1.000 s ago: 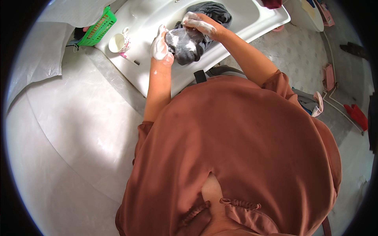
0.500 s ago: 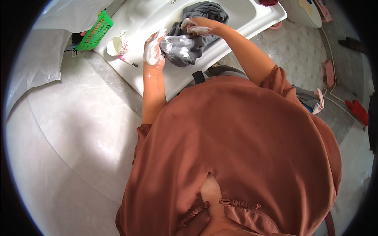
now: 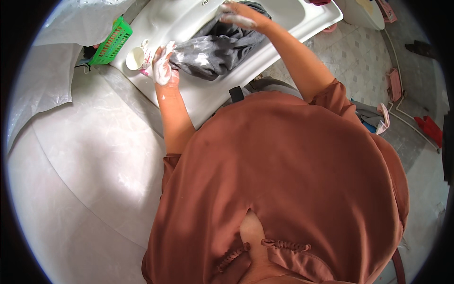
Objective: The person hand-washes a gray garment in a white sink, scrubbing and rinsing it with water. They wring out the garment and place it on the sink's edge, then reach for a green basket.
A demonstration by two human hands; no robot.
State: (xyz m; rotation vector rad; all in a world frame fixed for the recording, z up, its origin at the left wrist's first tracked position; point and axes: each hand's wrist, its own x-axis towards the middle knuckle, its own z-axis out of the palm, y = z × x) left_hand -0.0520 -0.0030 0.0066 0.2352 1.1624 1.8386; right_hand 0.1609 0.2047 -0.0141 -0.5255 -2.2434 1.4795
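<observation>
A wet dark grey garment (image 3: 215,54) with white suds lies bunched across the white sink (image 3: 316,23). My left hand (image 3: 164,66), thick with foam, is closed on the garment's left end and draws the cloth taut. My right hand (image 3: 242,18) is foamy too and sits at the garment's far side, fingers stretched out and thumb apart. Whether its fingertips touch the cloth is hard to see. Just left of my left hand stands a white patterned cup (image 3: 137,58) with a handle. A slim pink item (image 3: 144,72) beside it is mostly covered by my hand.
A green plastic basket (image 3: 110,42) stands beyond the sink's left corner, near a hanging translucent plastic sheet (image 3: 52,75). At the upper right are a round white tub (image 3: 369,16) and a dark red cloth (image 3: 319,2). Thin pipes run along the right wall.
My left hand has moved left, stretching the garment's sudsy end toward the cup. My right hand has shifted away from me, toward the garment's far edge.
</observation>
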